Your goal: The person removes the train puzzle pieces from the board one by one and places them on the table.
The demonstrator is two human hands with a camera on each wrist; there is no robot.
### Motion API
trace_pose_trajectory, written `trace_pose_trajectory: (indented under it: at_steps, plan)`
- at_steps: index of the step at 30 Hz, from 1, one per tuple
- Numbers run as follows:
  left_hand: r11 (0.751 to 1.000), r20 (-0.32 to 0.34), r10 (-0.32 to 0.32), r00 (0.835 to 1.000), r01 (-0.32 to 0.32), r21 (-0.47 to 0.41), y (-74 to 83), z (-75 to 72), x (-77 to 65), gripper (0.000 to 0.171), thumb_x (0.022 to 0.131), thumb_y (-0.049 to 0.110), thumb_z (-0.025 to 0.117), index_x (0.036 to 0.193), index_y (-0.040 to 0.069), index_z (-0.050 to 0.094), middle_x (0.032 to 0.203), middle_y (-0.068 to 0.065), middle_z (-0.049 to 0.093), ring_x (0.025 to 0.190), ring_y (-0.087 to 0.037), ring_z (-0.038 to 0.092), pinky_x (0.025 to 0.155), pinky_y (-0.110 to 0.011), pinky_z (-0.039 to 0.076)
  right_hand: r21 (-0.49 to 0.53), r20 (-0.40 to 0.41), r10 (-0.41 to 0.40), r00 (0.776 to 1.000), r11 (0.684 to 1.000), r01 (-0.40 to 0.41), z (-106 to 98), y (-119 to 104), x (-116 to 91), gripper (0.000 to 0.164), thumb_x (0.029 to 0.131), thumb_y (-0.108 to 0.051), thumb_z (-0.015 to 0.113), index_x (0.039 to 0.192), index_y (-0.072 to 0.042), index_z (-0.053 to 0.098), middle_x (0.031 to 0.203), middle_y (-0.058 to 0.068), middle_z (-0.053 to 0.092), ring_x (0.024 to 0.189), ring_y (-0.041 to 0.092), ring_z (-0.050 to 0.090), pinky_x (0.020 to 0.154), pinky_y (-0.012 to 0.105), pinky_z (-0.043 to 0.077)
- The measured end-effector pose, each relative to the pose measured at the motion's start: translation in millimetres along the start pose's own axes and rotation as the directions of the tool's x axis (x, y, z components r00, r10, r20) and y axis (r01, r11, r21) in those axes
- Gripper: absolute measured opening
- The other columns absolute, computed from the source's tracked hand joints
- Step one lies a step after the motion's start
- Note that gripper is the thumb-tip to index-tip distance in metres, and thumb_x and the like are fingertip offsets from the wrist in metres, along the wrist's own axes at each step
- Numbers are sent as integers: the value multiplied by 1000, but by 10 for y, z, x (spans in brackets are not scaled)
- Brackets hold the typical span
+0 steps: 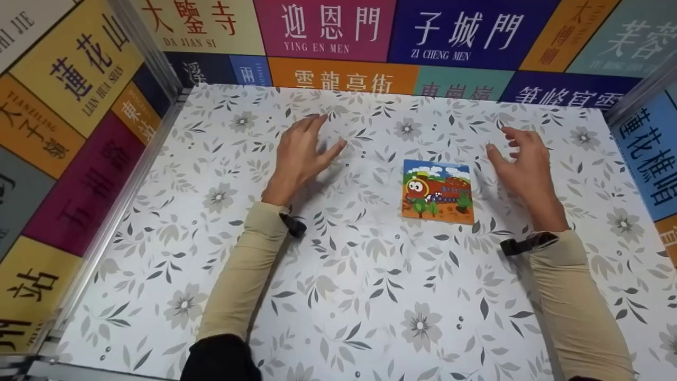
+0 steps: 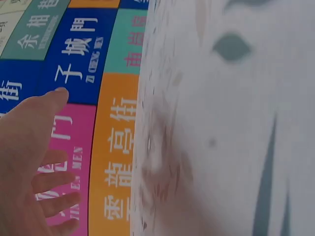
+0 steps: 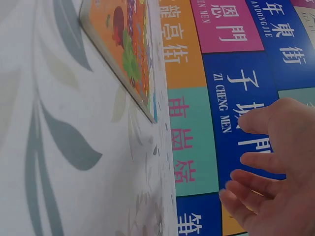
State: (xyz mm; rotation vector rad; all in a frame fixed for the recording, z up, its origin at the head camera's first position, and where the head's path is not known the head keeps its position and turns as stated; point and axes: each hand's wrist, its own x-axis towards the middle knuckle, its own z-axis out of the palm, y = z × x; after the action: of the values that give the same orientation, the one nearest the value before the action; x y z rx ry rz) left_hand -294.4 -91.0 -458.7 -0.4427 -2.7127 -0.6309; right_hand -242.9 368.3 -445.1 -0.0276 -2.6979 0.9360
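Note:
A small square picture board with a cartoon train lies flat on the patterned table. Its edge shows some thickness in the right wrist view, where the board sits at the top. My right hand hovers just to the right of it, fingers loosely bent and apart from the board. Farther off on the left, my left hand is held over the table with thumb spread from the fingers. Neither hand holds anything. In the left wrist view the left hand shows its extended fingers.
White paper with grey leaves and flowers covers the table. Colourful panels with Chinese lettering form a back wall, a left wall and a right wall. A metal rail runs along the left edge.

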Motion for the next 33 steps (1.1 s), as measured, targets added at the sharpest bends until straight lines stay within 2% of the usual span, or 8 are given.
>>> trace_pose_trajectory:
  at_steps: [2, 5, 9, 14, 20, 26, 29, 33]
  plan:
    - [998, 34, 11, 999, -9, -58, 72, 26, -15, 78, 101, 66, 64, 158, 13, 56, 162, -12, 57, 151, -33, 53, 124, -52, 44, 4, 31, 24, 999, 1000, -24, 12, -2, -2, 61, 107, -42, 64, 154, -4, 59, 138, 27, 60, 127, 43, 61, 102, 40, 58]
    - [991, 111, -2, 994, 16, -129, 180, 54, -53, 77, 102, 63, 64, 161, 15, 53, 170, -9, 47, 157, -31, 45, 127, -51, 41, 8, 70, 44, 997, 999, -45, 45, 14, -10, 60, 106, -46, 63, 150, -5, 63, 131, 25, 67, 120, 37, 67, 91, 17, 53]
    - [981, 196, 3, 981, 35, -192, 323, 90, -90, 77, 103, 57, 65, 165, 14, 47, 174, -8, 40, 161, -30, 39, 131, -47, 35, 1, 119, 50, 992, 999, -51, 91, 37, -26, 57, 106, -50, 63, 143, -7, 69, 119, 21, 75, 100, 16, 71, 80, 10, 44]
    - [972, 263, 51, 963, 12, -234, 521, 148, -109, 79, 105, 53, 63, 168, 12, 41, 173, -10, 43, 161, -29, 40, 132, -43, 33, -24, 195, 69, 978, 998, -66, 111, 46, -38, 50, 106, -49, 65, 131, -6, 76, 108, 19, 80, 75, -3, 65, 71, 11, 45]
    - [967, 319, 128, 939, -47, -250, 762, 252, -111, 77, 105, 49, 64, 167, 8, 41, 171, -12, 45, 160, -28, 41, 132, -40, 33, -43, 273, 90, 958, 996, -81, 148, 29, -39, 46, 105, -44, 68, 126, -4, 77, 103, 19, 80, 72, 5, 68, 66, 18, 47]
    - [956, 372, 193, 908, -88, -280, 1006, 402, -103, 76, 106, 46, 65, 168, 11, 39, 166, -6, 47, 155, -22, 44, 129, -36, 37, -28, 345, 115, 932, 993, -113, 205, 2, -45, 51, 106, -43, 68, 137, -2, 70, 123, 26, 76, 100, 25, 75, 80, 22, 50]
    - [944, 400, 224, 889, -96, -316, 1124, 473, -75, 75, 106, 43, 66, 169, 13, 39, 163, -6, 47, 153, -22, 44, 127, -36, 39, -20, 350, 105, 931, 994, -105, 225, 1, -56, 50, 106, -41, 69, 138, -2, 69, 126, 27, 75, 115, 38, 72, 90, 35, 54]
    - [927, 443, 274, 853, -113, -357, 1248, 575, -24, 73, 106, 40, 67, 168, 13, 40, 162, -9, 48, 152, -23, 44, 128, -36, 38, -6, 359, 98, 928, 995, -103, 232, -8, -73, 50, 106, -38, 69, 140, -1, 68, 128, 28, 73, 119, 41, 71, 101, 53, 56]
